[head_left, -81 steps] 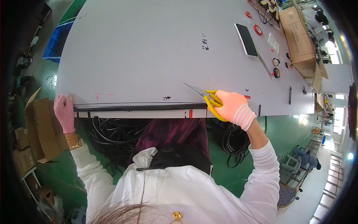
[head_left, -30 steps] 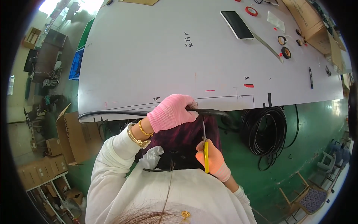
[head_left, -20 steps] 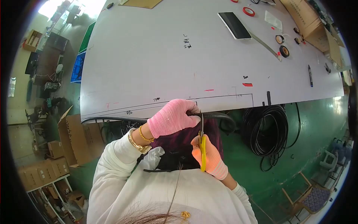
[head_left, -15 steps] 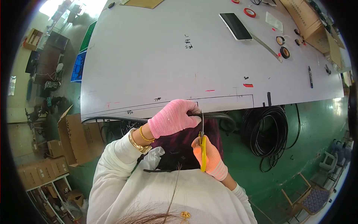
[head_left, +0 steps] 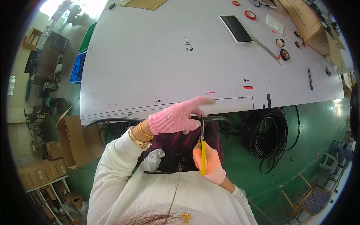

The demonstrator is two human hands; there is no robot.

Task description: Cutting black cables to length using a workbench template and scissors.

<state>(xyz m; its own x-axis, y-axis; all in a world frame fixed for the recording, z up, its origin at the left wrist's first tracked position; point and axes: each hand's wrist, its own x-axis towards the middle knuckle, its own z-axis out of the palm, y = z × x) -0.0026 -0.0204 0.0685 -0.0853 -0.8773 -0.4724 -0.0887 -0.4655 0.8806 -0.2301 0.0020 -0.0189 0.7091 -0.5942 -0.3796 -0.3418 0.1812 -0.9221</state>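
Observation:
My left hand (head_left: 174,119), in a pink glove, holds a black tube (head_left: 218,119) at the table's near edge. Its index finger points out to the right over the tube, while the thumb stays against it. The tube runs left along the edge and curls downward on the right. My right hand (head_left: 210,162), in an orange striped glove, is closed round the yellow handles of a pair of scissors (head_left: 203,157). Their blades point up and meet the tube just right of my left thumb. Whether they cut into it I cannot tell.
The white table (head_left: 142,60) bears drawn lines and marks. A phone-like black device (head_left: 236,29), a steel ruler (head_left: 265,48), tape rolls (head_left: 285,55) and a marker (head_left: 310,78) lie on it. A cable coil (head_left: 264,133) is at right, a cardboard box (head_left: 77,140) at left.
My left index finger has lifted off the tube and stretched to the right. The scissors and my right hand have shifted slightly downward.

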